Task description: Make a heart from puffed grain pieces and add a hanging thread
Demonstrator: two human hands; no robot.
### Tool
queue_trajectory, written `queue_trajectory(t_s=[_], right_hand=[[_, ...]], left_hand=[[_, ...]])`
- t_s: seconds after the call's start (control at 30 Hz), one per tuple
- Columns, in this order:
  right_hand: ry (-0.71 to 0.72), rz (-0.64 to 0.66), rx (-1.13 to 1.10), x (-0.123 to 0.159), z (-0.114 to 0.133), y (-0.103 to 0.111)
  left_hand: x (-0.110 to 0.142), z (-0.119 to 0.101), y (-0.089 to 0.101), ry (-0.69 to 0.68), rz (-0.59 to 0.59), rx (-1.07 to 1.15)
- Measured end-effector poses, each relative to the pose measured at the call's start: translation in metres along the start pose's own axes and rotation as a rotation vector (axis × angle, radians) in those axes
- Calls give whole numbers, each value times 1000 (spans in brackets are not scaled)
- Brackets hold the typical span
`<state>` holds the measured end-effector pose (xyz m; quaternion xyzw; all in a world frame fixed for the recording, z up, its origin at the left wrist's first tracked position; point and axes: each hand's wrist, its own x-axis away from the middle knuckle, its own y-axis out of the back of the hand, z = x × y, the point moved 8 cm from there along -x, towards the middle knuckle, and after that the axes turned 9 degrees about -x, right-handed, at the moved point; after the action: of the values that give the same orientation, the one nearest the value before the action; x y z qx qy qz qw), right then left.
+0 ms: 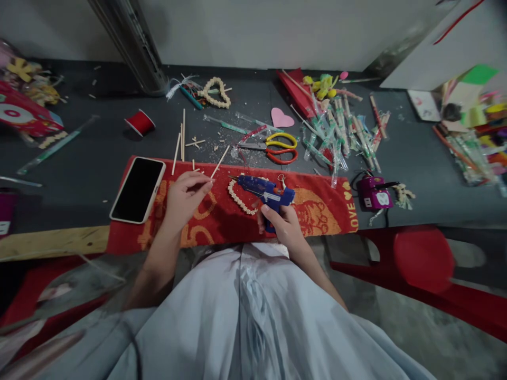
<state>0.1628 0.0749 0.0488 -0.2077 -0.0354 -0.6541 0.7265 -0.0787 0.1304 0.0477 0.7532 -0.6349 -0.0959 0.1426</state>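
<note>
My right hand (280,221) is wrapped around the handle of a blue glue gun (263,189), whose nozzle points left. Beneath the gun, on a red towel (217,227), lies a heart-shaped outline of small pale pieces (240,202), partly covered by the gun. My left hand (186,195) is closed in a pinch to the left of the nozzle. From its fingertips a thin pale wooden stick (220,161) slants up and to the right. More pale sticks (182,134) lie just beyond that hand.
A phone (138,190) rests on the towel's left end. Beyond the towel are scissors (273,148), a red ribbon spool (140,123), a finished-looking heart (216,93), a pink paper heart (282,117) and many wrapped sticks (356,126). A purple box (374,193) stands at right.
</note>
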Motion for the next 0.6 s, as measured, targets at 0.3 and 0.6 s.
queue_trajectory(t_s=[0.3,0.6], right_hand=[[3,65,8,5,4,-7],[1,85,-2,10,10,-12]], left_hand=[[12,18,-19,245,-106,426],[21,-1,-21,218,-44,370]])
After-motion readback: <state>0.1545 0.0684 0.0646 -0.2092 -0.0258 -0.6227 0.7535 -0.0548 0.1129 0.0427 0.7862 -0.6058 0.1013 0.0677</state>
